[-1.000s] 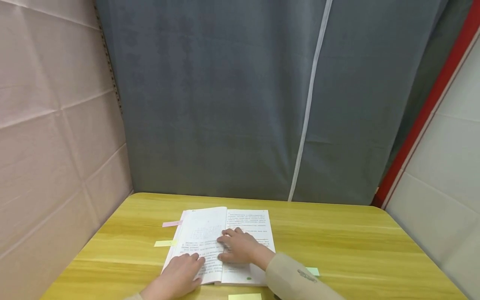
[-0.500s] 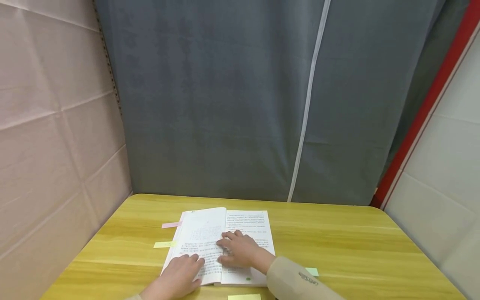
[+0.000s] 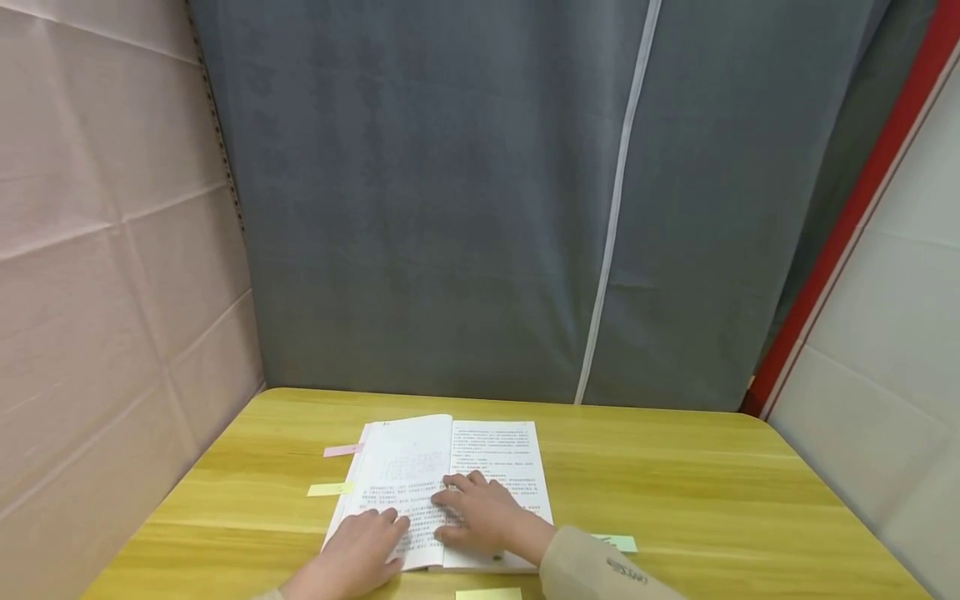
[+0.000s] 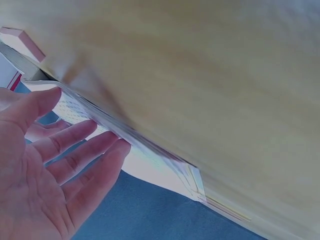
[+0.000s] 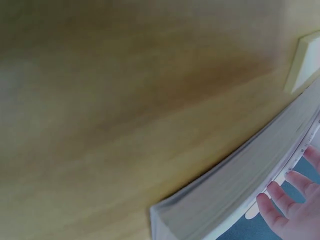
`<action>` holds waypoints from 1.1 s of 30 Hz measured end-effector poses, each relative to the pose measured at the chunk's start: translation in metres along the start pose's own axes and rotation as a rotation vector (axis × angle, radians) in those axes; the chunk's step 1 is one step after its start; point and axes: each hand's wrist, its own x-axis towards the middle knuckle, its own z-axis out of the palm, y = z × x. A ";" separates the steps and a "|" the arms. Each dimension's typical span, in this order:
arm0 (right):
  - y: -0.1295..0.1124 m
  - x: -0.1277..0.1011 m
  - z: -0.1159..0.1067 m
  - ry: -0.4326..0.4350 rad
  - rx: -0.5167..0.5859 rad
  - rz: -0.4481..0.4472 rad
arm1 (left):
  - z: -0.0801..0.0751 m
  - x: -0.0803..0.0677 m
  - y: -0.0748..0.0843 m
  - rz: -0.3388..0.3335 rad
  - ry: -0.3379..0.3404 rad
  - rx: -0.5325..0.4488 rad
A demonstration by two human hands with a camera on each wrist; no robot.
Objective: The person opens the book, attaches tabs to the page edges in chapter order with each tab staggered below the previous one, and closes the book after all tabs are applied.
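An open book (image 3: 495, 442) with printed text lies on the wooden table, its thicker stack of pages on the right. Pink (image 3: 342, 450) and yellow (image 3: 330, 489) sticky tabs jut out from its left edge. My left hand (image 3: 358, 546) rests on the lower left page, fingers spread and fairly straight. Across the lower centre fold, my right hand (image 3: 487, 517) lies on the pages with its fingers extended to the left. In the left wrist view, the left fingertips (image 4: 120, 145) touch the page. The right wrist view shows the book's page block (image 5: 230, 185) beside the right fingers (image 5: 270, 210).
A green sticky note (image 3: 617, 543) lies right of the book, partly behind the right sleeve (image 3: 600, 571). Near the front edge is a yellow sticky pad (image 3: 488, 594). A grey curtain (image 3: 450, 208) hangs behind the table (image 3: 675, 467), with pale panels at both sides.
My right hand has slid slightly down the page toward me, uncovering more text above it and more of the green sticky note. The left hand stays in place.
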 end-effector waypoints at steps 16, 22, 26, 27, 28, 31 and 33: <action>-0.004 -0.008 0.002 0.017 0.008 -0.041 | 0.001 -0.001 0.001 -0.003 0.017 0.021; -0.004 -0.008 0.002 0.009 0.022 -0.033 | 0.002 0.000 0.001 -0.001 0.021 0.026; -0.006 -0.011 0.000 0.010 0.025 -0.045 | 0.002 0.000 0.001 -0.003 0.002 0.022; -0.006 -0.012 0.000 0.011 0.022 -0.050 | 0.002 0.000 0.001 -0.004 0.002 0.022; -0.007 -0.013 -0.001 0.012 0.017 -0.054 | 0.002 0.000 0.001 -0.005 0.003 0.022; -0.009 -0.017 -0.001 0.008 0.015 -0.064 | 0.001 0.000 0.001 -0.002 0.009 0.021; -0.009 -0.019 -0.001 0.010 0.011 -0.068 | 0.001 0.000 0.001 0.001 0.012 0.023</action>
